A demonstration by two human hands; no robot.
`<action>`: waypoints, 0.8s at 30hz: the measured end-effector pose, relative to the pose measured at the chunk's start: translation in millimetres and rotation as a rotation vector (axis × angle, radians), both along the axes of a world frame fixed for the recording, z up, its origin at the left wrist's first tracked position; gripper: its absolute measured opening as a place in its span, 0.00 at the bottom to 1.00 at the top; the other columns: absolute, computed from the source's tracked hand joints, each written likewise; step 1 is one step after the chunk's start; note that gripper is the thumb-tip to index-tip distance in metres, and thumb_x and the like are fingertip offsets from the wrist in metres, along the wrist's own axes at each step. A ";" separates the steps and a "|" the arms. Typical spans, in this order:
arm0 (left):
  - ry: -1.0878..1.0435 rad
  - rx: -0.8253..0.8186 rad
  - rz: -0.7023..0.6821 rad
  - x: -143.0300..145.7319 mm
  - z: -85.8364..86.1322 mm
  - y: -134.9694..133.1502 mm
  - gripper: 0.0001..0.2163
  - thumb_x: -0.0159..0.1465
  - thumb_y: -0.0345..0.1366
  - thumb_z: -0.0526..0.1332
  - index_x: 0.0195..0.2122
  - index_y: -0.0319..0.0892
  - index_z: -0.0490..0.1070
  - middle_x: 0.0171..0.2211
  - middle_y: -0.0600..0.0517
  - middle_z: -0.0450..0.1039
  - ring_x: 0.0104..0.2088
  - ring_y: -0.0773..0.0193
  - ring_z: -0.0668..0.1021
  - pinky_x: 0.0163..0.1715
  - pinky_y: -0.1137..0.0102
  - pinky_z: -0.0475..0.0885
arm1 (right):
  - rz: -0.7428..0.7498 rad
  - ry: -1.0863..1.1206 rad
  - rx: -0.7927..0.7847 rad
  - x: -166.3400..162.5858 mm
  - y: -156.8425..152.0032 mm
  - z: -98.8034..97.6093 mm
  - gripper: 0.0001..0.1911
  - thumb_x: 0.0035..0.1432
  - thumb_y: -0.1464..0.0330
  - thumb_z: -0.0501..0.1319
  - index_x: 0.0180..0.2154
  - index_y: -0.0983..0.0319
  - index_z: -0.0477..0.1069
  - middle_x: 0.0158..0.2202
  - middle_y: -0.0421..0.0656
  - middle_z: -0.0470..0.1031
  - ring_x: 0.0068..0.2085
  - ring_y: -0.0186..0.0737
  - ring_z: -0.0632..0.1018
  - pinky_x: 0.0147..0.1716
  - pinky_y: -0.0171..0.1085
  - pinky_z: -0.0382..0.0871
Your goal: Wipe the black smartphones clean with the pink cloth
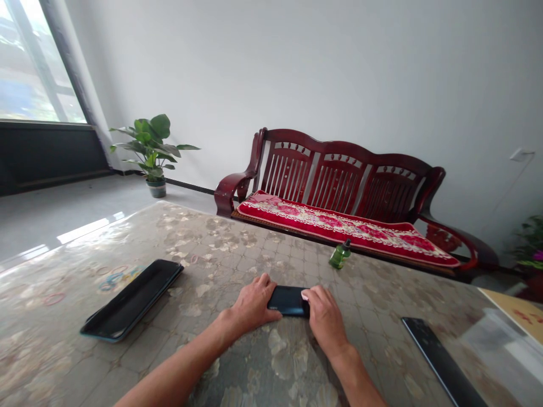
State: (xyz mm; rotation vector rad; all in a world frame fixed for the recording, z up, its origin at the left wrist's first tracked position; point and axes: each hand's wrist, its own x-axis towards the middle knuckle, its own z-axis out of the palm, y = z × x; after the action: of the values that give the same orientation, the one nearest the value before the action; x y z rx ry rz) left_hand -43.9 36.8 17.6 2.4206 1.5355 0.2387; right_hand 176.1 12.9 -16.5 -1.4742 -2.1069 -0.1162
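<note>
A dark smartphone [289, 301] lies sideways between my two hands, low over the patterned tablecloth or resting on it; I cannot tell which. My left hand [257, 302] grips its left end, fingers on the far edge and thumb on the near edge. At the opposite end my right hand [326, 314] closes around the phone, with the thumb and index finger near its top corner. Small pale lettering shows by the left end of the phone. The right end is partly covered by my fingers.
Left on the table [139, 362] lies a black flat device [136, 299], beside several coloured rubber bands [116, 278]. A green bottle [339, 255] stands toward the far edge. Another dark slab-like device [439, 359] lies at right, near clear plastic [500, 345]. Beyond is a wooden bench [335, 175].
</note>
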 end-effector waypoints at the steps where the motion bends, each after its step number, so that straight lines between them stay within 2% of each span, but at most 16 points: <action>1: -0.002 0.003 -0.002 0.2 -0.2 -0.2 0.21 0.54 0.47 0.66 0.46 0.45 0.69 0.47 0.47 0.67 0.48 0.53 0.74 0.45 0.65 0.72 | 0.034 -0.001 -0.010 -5.2 -1.1 1.3 0.14 0.62 0.78 0.52 0.39 0.57 0.72 0.36 0.43 0.72 0.40 0.41 0.72 0.41 0.37 0.65; 4: -0.005 0.000 -0.009 0.1 0.6 -1.0 0.21 0.54 0.47 0.66 0.46 0.45 0.69 0.47 0.47 0.67 0.48 0.52 0.74 0.45 0.64 0.73 | 0.070 -0.002 -0.022 -11.0 -1.9 4.4 0.13 0.62 0.78 0.52 0.39 0.57 0.72 0.36 0.42 0.73 0.40 0.41 0.72 0.41 0.37 0.65; 11: 0.001 -0.015 -0.014 0.1 5.9 -2.7 0.20 0.55 0.47 0.66 0.46 0.44 0.69 0.48 0.46 0.68 0.49 0.52 0.73 0.46 0.65 0.72 | -0.110 -0.006 0.019 13.1 11.3 4.0 0.14 0.62 0.78 0.51 0.37 0.58 0.73 0.34 0.43 0.72 0.39 0.42 0.72 0.39 0.37 0.64; 13: 0.002 -0.014 -0.015 0.5 5.9 -2.7 0.20 0.55 0.46 0.66 0.46 0.44 0.69 0.48 0.46 0.68 0.49 0.52 0.74 0.46 0.65 0.72 | -0.080 -0.003 0.012 8.9 10.1 4.0 0.15 0.62 0.78 0.51 0.37 0.58 0.73 0.35 0.43 0.72 0.39 0.41 0.72 0.39 0.37 0.64; 17: 0.003 -0.004 -0.011 0.9 3.2 -2.3 0.20 0.55 0.46 0.66 0.46 0.44 0.69 0.48 0.46 0.68 0.48 0.52 0.74 0.46 0.65 0.72 | 0.070 -0.001 -0.021 -9.1 2.9 5.2 0.14 0.62 0.79 0.52 0.39 0.58 0.73 0.36 0.42 0.73 0.40 0.40 0.72 0.40 0.36 0.64; 19: 0.002 0.003 -0.006 0.7 2.1 -2.1 0.20 0.55 0.46 0.66 0.46 0.45 0.69 0.48 0.47 0.68 0.48 0.52 0.73 0.46 0.65 0.72 | 0.084 0.000 -0.021 -11.3 2.5 5.9 0.14 0.62 0.79 0.53 0.39 0.58 0.73 0.36 0.42 0.73 0.40 0.40 0.72 0.40 0.35 0.64; 24: 0.003 -0.017 -0.010 0.0 3.2 -1.8 0.20 0.55 0.47 0.67 0.46 0.46 0.69 0.48 0.47 0.68 0.49 0.52 0.73 0.46 0.65 0.72 | -0.078 -0.019 0.026 5.6 12.4 5.9 0.14 0.61 0.79 0.53 0.37 0.57 0.73 0.35 0.43 0.73 0.39 0.42 0.73 0.40 0.37 0.64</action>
State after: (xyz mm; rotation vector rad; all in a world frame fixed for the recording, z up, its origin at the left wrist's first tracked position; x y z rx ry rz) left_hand -43.8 35.0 20.8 2.4161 1.5201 0.2197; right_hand 181.8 25.3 -10.7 -1.5465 -2.0555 -0.1875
